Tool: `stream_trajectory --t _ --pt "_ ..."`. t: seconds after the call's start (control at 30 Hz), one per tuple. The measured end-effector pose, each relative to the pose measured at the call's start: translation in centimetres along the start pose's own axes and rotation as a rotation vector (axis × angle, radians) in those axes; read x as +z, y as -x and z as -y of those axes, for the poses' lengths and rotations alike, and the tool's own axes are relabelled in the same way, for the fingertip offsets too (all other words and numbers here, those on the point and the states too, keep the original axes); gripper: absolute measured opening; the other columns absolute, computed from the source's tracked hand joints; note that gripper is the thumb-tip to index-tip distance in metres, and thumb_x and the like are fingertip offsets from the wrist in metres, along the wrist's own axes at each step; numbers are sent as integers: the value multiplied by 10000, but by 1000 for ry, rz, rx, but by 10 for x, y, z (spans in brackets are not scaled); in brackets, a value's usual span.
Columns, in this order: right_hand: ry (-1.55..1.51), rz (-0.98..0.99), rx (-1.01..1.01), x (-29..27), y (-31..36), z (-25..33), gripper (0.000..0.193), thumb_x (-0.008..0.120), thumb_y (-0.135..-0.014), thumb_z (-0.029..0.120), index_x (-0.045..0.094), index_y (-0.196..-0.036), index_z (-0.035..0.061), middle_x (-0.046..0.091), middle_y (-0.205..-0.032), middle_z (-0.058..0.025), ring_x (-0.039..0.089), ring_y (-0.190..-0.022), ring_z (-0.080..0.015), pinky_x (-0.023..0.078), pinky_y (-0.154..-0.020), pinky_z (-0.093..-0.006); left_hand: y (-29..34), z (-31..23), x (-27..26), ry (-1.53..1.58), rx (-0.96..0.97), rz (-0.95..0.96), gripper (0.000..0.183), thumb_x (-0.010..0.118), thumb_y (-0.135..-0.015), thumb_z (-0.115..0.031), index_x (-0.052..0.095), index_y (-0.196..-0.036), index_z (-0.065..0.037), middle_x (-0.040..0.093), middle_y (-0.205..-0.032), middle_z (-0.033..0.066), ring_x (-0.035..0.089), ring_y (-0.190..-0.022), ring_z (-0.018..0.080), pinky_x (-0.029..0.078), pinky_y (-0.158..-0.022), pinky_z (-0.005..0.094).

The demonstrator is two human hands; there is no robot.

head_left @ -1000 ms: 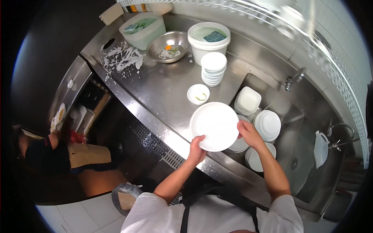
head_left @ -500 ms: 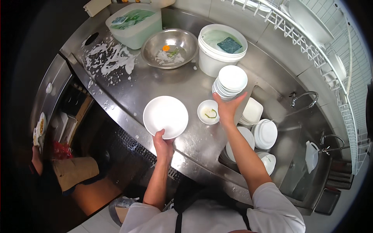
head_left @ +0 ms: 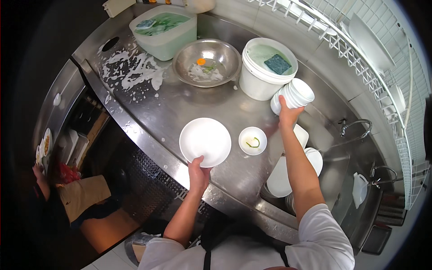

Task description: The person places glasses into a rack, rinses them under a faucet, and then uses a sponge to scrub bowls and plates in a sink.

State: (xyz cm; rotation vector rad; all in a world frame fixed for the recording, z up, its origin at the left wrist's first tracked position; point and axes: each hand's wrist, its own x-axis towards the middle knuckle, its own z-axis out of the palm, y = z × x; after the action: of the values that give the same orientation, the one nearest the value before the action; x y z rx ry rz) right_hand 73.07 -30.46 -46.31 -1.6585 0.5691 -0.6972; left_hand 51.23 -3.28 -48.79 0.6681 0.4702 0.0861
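My left hand (head_left: 198,175) is closed on the near rim of a round white bowl (head_left: 205,140), its thumb on the inner side. Out to the right, my right hand (head_left: 290,112) grips a stack of small white bowls (head_left: 294,95), which leans to the right beside the white bucket (head_left: 261,83). A small white dish (head_left: 246,150) with a green scrap in it rests on the steel counter (head_left: 180,105) between my hands. Beneath my right forearm, white plates and dishes (head_left: 282,180) sit stacked in the sink, partly covered by the arm.
Soapy water and a dark sponge fill the bucket. A steel basin (head_left: 180,77) holds food scraps, and a plastic tub (head_left: 168,49) holds green water. Foam (head_left: 135,74) lies at left. Taps (head_left: 355,130) and a wire rack (head_left: 382,85) line the right. Another person's hand (head_left: 41,182) holds plates at far left.
My right hand has lifted the stack of small bowls off the counter and tipped it, carrying it right toward the sink. My left hand still holds the larger bowl; the view has shifted slightly.
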Motion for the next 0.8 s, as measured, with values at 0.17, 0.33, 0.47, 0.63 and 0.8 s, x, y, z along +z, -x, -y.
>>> stream_trajectory --t 0.17,0.33,0.47,0.63,0.8 --pt "116 -55 -263 -4 -18 -24 1048 851 -617 227 187 -1390 -16 381 -1358 -180 402 -1250 -296 297 -1059 -378 -4 5 -3 31 -34 19 653 537 -790 -137 258 -1374 -53 420 -1291 150 495 -1160 306 449 -946 479" --pt "92 17 -247 -5 -16 -18 1048 854 -572 258 228 -1365 -21 395 -1333 -209 411 -1240 -327 316 -1043 -386 -1 0 1 -23 -33 11 593 516 -821 -185 315 -1341 20 458 -1310 162 477 -1209 318 389 -1019 507" --pt "127 72 -167 -11 -11 -16 1041 863 -574 244 231 -1356 -26 413 -1320 -198 429 -1224 -308 318 -1041 -381 0 -2 -2 -29 -37 5 596 518 -820 -188 316 -1342 16 454 -1315 162 471 -1215 317 389 -1019 507" --pt "-68 518 -220 -45 -61 -35 770 842 -628 117 420 -1255 -28 558 -1189 -119 539 -1081 -218 406 -967 -339 -1 3 2 -27 -56 9 602 525 -815 -182 316 -1346 6 451 -1315 159 463 -1221 317 381 -1023 513" --pt "-103 654 -95 -51 -59 -21 674 849 -614 108 509 -1180 -27 616 -1087 -93 585 -986 -194 457 -891 -320 0 0 0 -15 -46 8 607 532 -810 -180 313 -1347 1 451 -1314 156 463 -1220 314 375 -1028 508"
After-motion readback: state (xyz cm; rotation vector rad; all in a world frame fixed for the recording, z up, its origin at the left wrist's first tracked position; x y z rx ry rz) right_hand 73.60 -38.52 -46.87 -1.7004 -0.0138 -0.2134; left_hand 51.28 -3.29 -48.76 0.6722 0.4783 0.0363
